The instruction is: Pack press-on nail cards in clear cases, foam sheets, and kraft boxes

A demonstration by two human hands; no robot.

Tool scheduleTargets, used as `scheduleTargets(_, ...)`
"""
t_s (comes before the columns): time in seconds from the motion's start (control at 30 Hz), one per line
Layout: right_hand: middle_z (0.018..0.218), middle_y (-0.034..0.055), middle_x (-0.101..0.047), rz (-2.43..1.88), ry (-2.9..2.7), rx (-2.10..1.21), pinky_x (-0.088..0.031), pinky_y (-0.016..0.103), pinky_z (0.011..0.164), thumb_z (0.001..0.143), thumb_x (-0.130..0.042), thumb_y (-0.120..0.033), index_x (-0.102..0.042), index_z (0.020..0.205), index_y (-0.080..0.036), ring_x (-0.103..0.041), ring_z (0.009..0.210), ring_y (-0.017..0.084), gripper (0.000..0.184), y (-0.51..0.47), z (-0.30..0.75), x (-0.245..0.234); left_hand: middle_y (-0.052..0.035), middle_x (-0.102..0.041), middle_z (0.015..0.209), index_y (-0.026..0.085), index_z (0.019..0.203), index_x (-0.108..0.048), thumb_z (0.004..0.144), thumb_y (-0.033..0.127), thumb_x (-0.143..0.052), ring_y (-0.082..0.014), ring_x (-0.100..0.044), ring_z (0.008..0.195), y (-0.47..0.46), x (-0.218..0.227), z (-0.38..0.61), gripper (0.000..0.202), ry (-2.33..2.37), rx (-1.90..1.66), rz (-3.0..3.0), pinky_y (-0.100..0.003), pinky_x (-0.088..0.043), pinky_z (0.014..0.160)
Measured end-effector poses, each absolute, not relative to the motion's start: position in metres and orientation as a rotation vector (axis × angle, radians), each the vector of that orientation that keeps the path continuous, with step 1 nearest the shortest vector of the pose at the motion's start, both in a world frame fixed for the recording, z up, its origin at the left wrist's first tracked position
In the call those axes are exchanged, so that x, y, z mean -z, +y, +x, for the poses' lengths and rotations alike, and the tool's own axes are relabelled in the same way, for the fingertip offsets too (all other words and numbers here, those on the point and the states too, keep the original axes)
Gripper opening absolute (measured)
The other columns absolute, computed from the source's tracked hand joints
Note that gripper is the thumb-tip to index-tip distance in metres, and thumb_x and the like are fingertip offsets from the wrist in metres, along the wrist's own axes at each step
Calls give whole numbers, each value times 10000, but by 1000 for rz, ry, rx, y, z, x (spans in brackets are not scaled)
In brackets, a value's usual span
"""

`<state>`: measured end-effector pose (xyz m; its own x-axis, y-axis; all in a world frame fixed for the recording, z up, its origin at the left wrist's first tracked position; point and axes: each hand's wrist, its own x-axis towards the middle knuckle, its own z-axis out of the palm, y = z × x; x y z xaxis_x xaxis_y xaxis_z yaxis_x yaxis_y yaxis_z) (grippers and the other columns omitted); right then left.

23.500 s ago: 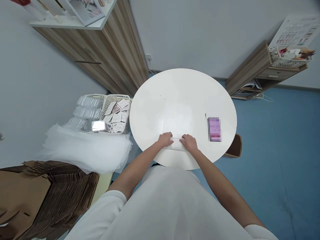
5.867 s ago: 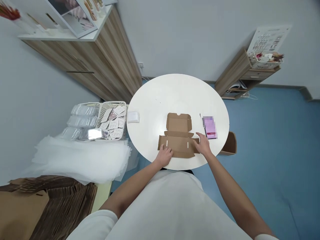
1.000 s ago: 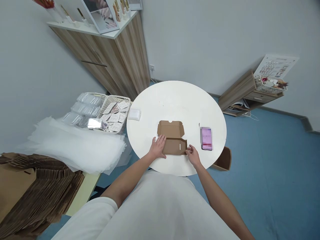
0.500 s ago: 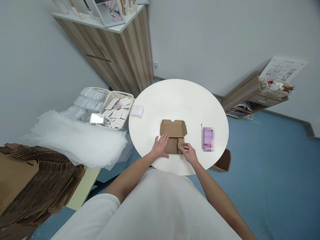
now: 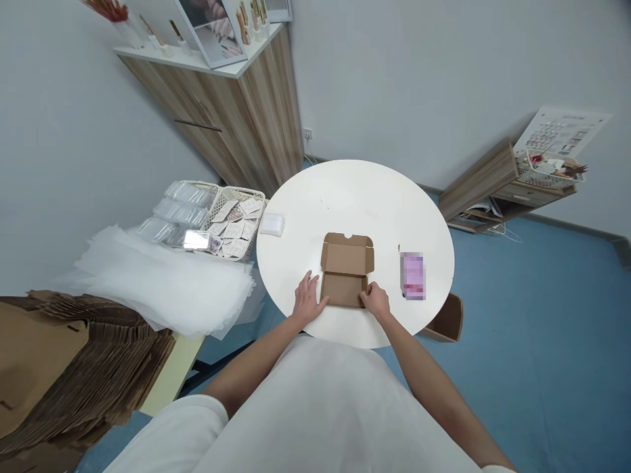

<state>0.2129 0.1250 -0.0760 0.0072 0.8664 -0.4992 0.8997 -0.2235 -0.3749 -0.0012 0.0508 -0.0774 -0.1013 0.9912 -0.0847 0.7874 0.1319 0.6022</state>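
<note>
A brown cardboard box (image 5: 345, 289) lies on the round white table, its lid (image 5: 348, 258) laid back away from me and its tray part bare inside. My left hand (image 5: 307, 299) rests at the box's left side with fingers spread, the thumb by the near left corner. At the right wall, my right hand (image 5: 376, 301) grips the cardboard edge, fingers bent around it. To the right of the box lies a blurred purple rectangular item (image 5: 413, 276).
The white table (image 5: 355, 184) also carries a small white stack (image 5: 272, 224). Left are baskets of cards (image 5: 234, 230) and clear packets (image 5: 185, 200), white sheets (image 5: 167, 282) and stacked flat cardboard (image 5: 118, 368). An open carton (image 5: 447, 318) stands on the floor, right.
The right side flap that stood over the box's inside is now folded down against the wall. My left hand has moved from over the box to its left edge.
</note>
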Motion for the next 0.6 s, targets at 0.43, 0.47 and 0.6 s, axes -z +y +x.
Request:
scheduleTargets(0.43, 814, 36, -596, 2261, 1812, 1237, -384, 266, 585, 746, -457, -456, -416, 1043, -209, -568, 714, 180, 389, 113, 222, 69, -100, -550, 1072, 163, 1108, -496, 775, 302, -509, -163, -561, 881, 51, 98, 6, 361, 1794, -761, 1123, -289, -468, 725)
scheduleTargets(0.47, 860, 42, -596, 2254, 1802, 1309, -390, 263, 581, 741, -457, -474, -399, 1086, -208, -575, 701, 170, 439, 109, 224, 69, -107, -537, 1095, 160, 1125, -488, 771, 302, -516, -168, -555, 899, 50, 96, 7, 382, 1799, -764, 1104, -292, -466, 728)
scheduleTargets(0.6, 1012, 59, -566, 2213, 1791, 1591, -405, 246, 548, 730, -480, -430, -341, 1182, -212, -578, 625, 128, 521, 95, 229, 73, -112, -531, 1124, 159, 1171, -465, 748, 265, -539, -184, -535, 948, 51, 92, 15, 442, 1717, -775, 1037, -308, -444, 767)
